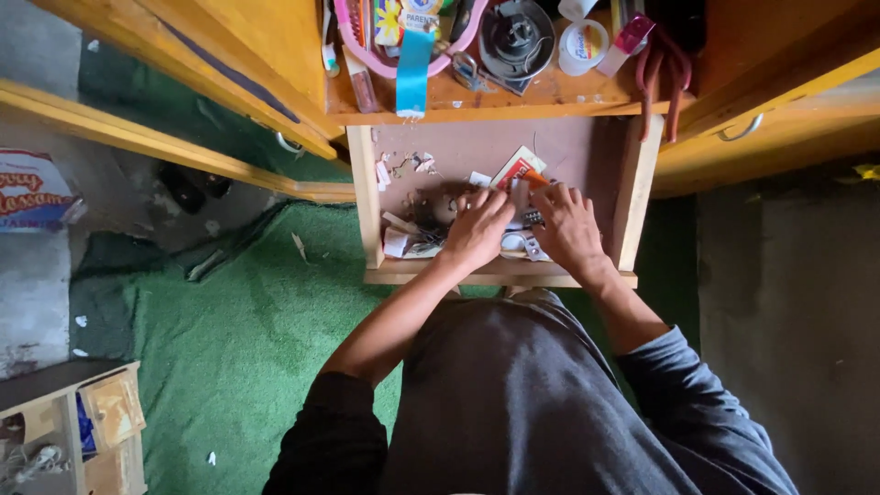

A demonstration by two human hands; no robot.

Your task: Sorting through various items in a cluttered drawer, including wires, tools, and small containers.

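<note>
I see my left hand [478,229] and right hand [566,226] spread, fingers apart, over small clutter in the open wooden drawer [367,197], gripping nothing

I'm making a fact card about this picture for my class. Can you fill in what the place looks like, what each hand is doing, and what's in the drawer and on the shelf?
Place: open wooden drawer pulled out over green carpet
Left hand: palm down, on small clutter in the drawer
Right hand: beside it, fingers on small items; grip unclear
In drawer: red and white card, paper scraps
Shelf above: pink tray, round dark metal part, white tape roll
</note>
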